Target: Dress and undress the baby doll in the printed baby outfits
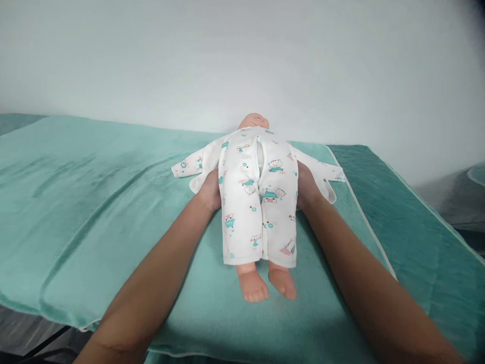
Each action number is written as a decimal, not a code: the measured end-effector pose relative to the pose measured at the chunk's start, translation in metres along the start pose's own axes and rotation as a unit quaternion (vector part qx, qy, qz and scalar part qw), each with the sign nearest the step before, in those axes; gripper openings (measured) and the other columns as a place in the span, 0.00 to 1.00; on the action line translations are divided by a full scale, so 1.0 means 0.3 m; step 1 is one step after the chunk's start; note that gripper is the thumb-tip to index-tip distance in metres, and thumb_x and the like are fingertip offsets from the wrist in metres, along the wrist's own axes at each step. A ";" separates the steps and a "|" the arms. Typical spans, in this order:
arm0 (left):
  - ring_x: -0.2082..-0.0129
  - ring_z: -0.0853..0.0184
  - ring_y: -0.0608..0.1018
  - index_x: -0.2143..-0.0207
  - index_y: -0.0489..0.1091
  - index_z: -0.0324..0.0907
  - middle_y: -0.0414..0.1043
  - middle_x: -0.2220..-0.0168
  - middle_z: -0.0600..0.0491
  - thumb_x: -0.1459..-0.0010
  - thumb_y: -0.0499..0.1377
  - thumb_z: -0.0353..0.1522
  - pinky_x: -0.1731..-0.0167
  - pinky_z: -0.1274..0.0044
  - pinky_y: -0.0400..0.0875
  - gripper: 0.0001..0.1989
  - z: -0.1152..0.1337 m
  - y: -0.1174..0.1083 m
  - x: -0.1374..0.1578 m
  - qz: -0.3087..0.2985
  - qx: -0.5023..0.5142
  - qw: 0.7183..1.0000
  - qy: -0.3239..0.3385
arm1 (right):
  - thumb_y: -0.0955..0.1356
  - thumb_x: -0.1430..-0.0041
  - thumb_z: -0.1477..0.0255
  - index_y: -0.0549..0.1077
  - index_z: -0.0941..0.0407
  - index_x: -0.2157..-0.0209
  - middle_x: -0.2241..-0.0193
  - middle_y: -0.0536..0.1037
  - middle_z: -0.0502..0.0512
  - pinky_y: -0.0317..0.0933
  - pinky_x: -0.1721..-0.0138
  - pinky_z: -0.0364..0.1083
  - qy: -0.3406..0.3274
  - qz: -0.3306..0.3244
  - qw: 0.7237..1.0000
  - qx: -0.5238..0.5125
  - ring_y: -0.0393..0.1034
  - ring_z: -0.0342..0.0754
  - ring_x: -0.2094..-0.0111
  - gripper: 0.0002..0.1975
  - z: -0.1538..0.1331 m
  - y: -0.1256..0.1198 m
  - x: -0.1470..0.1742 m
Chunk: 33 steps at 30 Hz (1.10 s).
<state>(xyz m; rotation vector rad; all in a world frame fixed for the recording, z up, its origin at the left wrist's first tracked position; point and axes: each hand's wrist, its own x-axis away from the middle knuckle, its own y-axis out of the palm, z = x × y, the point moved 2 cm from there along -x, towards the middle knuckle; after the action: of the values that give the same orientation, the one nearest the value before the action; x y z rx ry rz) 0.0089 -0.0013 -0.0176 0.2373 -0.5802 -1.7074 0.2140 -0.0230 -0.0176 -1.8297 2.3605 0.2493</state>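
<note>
A baby doll (252,285) lies on its back, feet toward me, dressed in white clothes with teal and pink prints. Baby trousers (242,202) cover its legs and reach high up its front, with a long slit in the middle. From under them a matching jacket (210,154) spreads out, sleeves to both sides and lower corners showing. My left hand (211,191) is against the doll's left-of-view side, its fingers hidden behind the trousers. On the opposite side my right hand (306,186) is at the same height, fingers likewise out of sight.
A light green cloth (113,212) with some creases covers the table under the doll. Darker green cloth (409,212) shows at the right. A white wall (242,55) rises behind the table. The table's near edge shows at lower left, with dark floor beyond.
</note>
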 end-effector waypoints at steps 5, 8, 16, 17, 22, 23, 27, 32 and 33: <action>0.55 0.55 0.80 0.59 0.76 0.39 0.80 0.62 0.48 0.48 0.63 0.35 0.49 0.65 0.73 0.14 -0.011 -0.007 0.048 -0.006 0.020 1.000 -0.022 | 0.72 0.52 0.62 0.74 0.54 0.58 0.60 0.81 0.54 0.69 0.53 0.55 -0.003 0.024 1.000 -0.013 0.74 0.54 0.55 0.19 0.013 -0.018 0.045; 0.53 0.57 0.78 0.55 0.75 0.39 0.79 0.57 0.47 0.46 0.64 0.39 0.48 0.67 0.71 0.18 -0.010 -0.024 0.124 0.004 -0.016 0.999 0.051 | 0.71 0.50 0.63 0.71 0.53 0.55 0.57 0.81 0.55 0.69 0.53 0.56 0.037 0.048 0.998 -0.028 0.75 0.54 0.54 0.20 0.032 -0.042 0.099; 0.48 0.61 0.73 0.49 0.69 0.47 0.71 0.46 0.50 0.41 0.61 0.37 0.48 0.70 0.67 0.17 -0.059 -0.095 0.478 0.062 -0.280 0.946 0.153 | 0.67 0.39 0.67 0.69 0.51 0.50 0.48 0.72 0.57 0.66 0.49 0.53 -0.119 0.016 0.982 0.148 0.67 0.51 0.46 0.15 -0.070 -0.068 0.493; 0.49 0.62 0.73 0.49 0.69 0.47 0.70 0.47 0.49 0.40 0.60 0.36 0.48 0.70 0.67 0.16 -0.074 -0.099 0.520 0.041 -0.306 0.938 0.158 | 0.66 0.38 0.68 0.69 0.50 0.51 0.49 0.72 0.57 0.66 0.49 0.54 -0.137 -0.007 0.976 0.169 0.67 0.51 0.46 0.14 -0.083 -0.063 0.548; 0.49 0.63 0.71 0.52 0.67 0.47 0.65 0.51 0.50 0.43 0.58 0.27 0.46 0.69 0.65 0.16 -0.126 -0.100 0.635 0.001 -0.423 0.874 0.238 | 0.67 0.39 0.72 0.69 0.49 0.53 0.52 0.75 0.56 0.61 0.46 0.57 -0.182 -0.095 0.937 0.284 0.66 0.54 0.48 0.13 -0.159 -0.006 0.687; 0.50 0.64 0.71 0.54 0.67 0.46 0.65 0.52 0.50 0.44 0.58 0.26 0.47 0.70 0.66 0.15 -0.130 -0.097 0.640 0.002 -0.437 0.864 0.249 | 0.67 0.40 0.73 0.70 0.49 0.53 0.52 0.75 0.55 0.61 0.47 0.56 -0.176 -0.113 0.926 0.316 0.66 0.55 0.49 0.13 -0.178 0.010 0.687; 0.56 0.66 0.71 0.57 0.64 0.45 0.65 0.56 0.52 0.46 0.58 0.24 0.53 0.72 0.67 0.15 -0.136 -0.084 0.639 -0.041 -0.467 0.844 0.259 | 0.67 0.40 0.72 0.72 0.51 0.60 0.58 0.78 0.54 0.60 0.55 0.55 -0.135 -0.183 0.868 0.441 0.66 0.56 0.53 0.06 -0.254 0.078 0.659; 0.61 0.67 0.70 0.63 0.65 0.44 0.67 0.62 0.54 0.45 0.53 0.24 0.58 0.74 0.65 0.08 -0.131 -0.086 0.634 -0.048 -0.447 0.861 0.238 | 0.65 0.41 0.77 0.72 0.55 0.64 0.63 0.77 0.59 0.57 0.60 0.53 -0.132 -0.200 0.777 0.582 0.68 0.56 0.59 0.06 -0.290 0.157 0.648; 0.62 0.67 0.70 0.65 0.65 0.44 0.67 0.63 0.54 0.44 0.53 0.24 0.59 0.75 0.65 0.07 -0.129 -0.086 0.635 -0.043 -0.434 0.869 0.234 | 0.64 0.41 0.78 0.72 0.55 0.64 0.63 0.77 0.59 0.57 0.60 0.52 -0.141 -0.199 0.766 0.595 0.69 0.56 0.59 0.06 -0.287 0.170 0.650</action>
<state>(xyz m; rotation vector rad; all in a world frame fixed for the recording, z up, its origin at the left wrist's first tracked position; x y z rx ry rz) -0.0381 -0.1912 -0.0336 0.0162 0.5788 -1.7466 0.1153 -0.2135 0.0269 -1.3487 1.2329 -0.7888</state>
